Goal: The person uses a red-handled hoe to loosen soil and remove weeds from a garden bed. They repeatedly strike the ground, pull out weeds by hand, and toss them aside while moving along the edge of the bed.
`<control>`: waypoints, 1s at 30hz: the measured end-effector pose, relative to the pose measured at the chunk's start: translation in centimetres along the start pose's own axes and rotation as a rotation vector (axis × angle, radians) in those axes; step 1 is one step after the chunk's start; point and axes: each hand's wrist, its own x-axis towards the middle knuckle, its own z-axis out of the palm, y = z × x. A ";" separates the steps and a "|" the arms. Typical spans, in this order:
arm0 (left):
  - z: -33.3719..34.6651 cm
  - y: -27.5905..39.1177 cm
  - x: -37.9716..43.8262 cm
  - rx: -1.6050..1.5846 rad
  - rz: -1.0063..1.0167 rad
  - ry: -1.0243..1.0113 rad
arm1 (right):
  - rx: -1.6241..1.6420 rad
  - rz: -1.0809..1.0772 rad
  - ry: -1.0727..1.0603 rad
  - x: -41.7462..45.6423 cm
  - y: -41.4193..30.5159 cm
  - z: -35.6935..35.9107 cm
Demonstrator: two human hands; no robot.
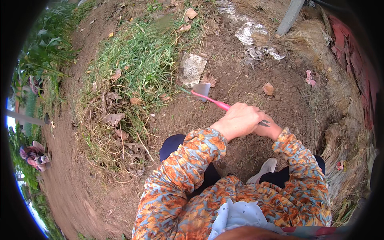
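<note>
My left hand (240, 120) is closed around the pink handle of a small hand hoe (221, 105). Its flat metal blade (201, 91) hangs over the bare soil beside a pale, weathered slab (192, 69). Close against it, my right hand (265, 126) is partly covered; its fingers are hidden, so its hold cannot be told. A forked, pointed metal end (264, 123) shows between the hands, near the right wrist. Dry leaves lie about the blade, one (268, 89) to its right.
A heap of cut grass (138, 57) with dry leaves lies to the left. Crumpled silvery sheeting (249, 33) and a grey post (290, 18) are at the upper right, by matted straw (336, 69). A person (36, 156) is far left, near green plants (45, 45).
</note>
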 end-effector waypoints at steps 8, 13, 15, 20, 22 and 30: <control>1.9 -2.5 2.0 -0.005 -0.012 -0.158 | -0.664 0.407 -0.342 -6.8 -2.6 -9.9; 2.9 -4.8 2.1 -0.082 -0.061 -0.252 | -0.550 0.469 -0.431 -5.5 0.6 -10.5; 2.3 -5.5 2.0 -0.080 -0.119 -0.312 | -0.477 0.461 -0.481 -4.7 2.1 -10.7; 1.8 -5.9 1.5 -0.145 -0.295 -0.405 | -0.376 0.453 -0.557 -4.3 4.7 -10.4; 1.7 -5.4 1.6 -0.204 -0.338 -0.441 | -0.350 0.481 -0.570 -3.9 4.0 -10.8; 0.8 -2.6 2.2 -0.543 -0.501 -0.179 | -0.243 0.645 -0.521 -2.3 1.9 -10.3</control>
